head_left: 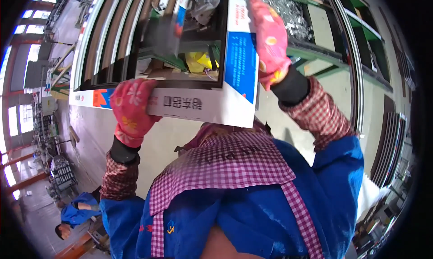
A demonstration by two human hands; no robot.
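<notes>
A rectangular metal window frame (205, 101), its faces covered in white, blue and orange printed film, is held in front of my body. My left hand (132, 110), in a pink flowered glove, is closed over its near edge, left of the middle. In a matching glove, my right hand (271, 40) grips the frame's right side, further from me; its fingertips are partly hidden. Through the frame's opening I see long metal profiles (118, 33) lying side by side at the left. A blurred strip with white, blue and red film (179, 20) shows near the opening's middle.
Below the frame are a yellow bag (198, 60) and a clear plastic bag (205, 9) on a green rack (315, 51). Small shiny metal parts (291, 20) are heaped beyond my right hand. A long upright profile (356, 78) stands right. A co-worker (79, 211) is at lower left.
</notes>
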